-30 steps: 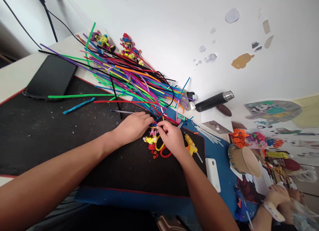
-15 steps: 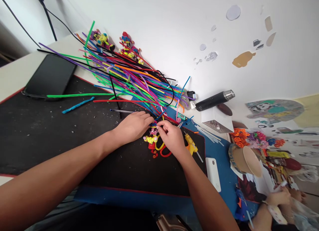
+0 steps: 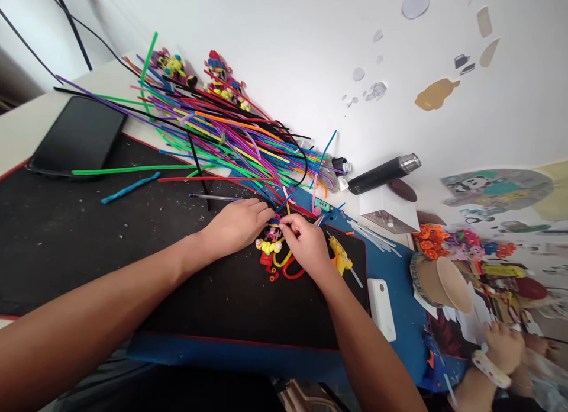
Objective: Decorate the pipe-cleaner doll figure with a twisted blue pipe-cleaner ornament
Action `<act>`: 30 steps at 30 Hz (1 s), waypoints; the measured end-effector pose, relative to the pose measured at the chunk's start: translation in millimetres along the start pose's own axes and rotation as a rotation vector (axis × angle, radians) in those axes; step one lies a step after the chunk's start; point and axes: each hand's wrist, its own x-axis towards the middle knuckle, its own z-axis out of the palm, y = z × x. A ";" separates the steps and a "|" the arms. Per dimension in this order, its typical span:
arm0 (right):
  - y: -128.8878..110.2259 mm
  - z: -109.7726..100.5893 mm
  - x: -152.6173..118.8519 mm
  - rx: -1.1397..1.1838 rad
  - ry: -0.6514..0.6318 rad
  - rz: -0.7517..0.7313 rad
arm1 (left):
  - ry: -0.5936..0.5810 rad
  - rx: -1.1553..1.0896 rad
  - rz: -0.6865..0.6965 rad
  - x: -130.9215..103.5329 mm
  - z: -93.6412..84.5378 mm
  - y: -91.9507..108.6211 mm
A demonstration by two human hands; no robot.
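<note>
A small pipe-cleaner doll [image 3: 268, 246] with yellow ruffles, red legs and a blue top lies on the black mat [image 3: 208, 305]. My left hand [image 3: 242, 222] is closed at the left side of its head, the fingertips partly hidden. From the right, my right hand [image 3: 304, 240] pinches the edge of the doll's blue top between thumb and forefinger. Scissors [image 3: 293, 269] with red and yellow handles rest partly under my right hand. Just right of that hand is a yellow glue gun [image 3: 339, 255] with a glue stick in its end.
A big heap of coloured pipe cleaners [image 3: 231, 134] spreads behind my hands, with finished dolls [image 3: 222, 74] against the wall. A phone [image 3: 77, 134] lies left; a black flask [image 3: 384, 174], glue sticks [image 3: 373, 237] and a white power bank [image 3: 381, 308] are right. Another person's hand [image 3: 503, 347] shows far right.
The view has shifted slightly. Both my hands stay at the doll's head with almost the same grip. The other person's hand at far right has moved a little.
</note>
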 end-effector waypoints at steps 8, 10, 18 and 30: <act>5.2 0.1 -5.3 0.039 0.013 0.043 | -0.017 -0.022 0.040 4.3 -2.4 -0.8; 5.5 -0.2 -5.6 0.041 0.013 0.043 | -0.036 -0.026 0.045 5.4 -4.1 -1.1; 8.5 -0.7 -8.0 0.055 0.022 0.053 | -0.083 -0.126 0.002 8.3 -7.0 -5.4; 11.0 3.1 -9.4 0.080 0.029 0.046 | -0.122 -0.129 0.017 8.5 -9.6 -7.4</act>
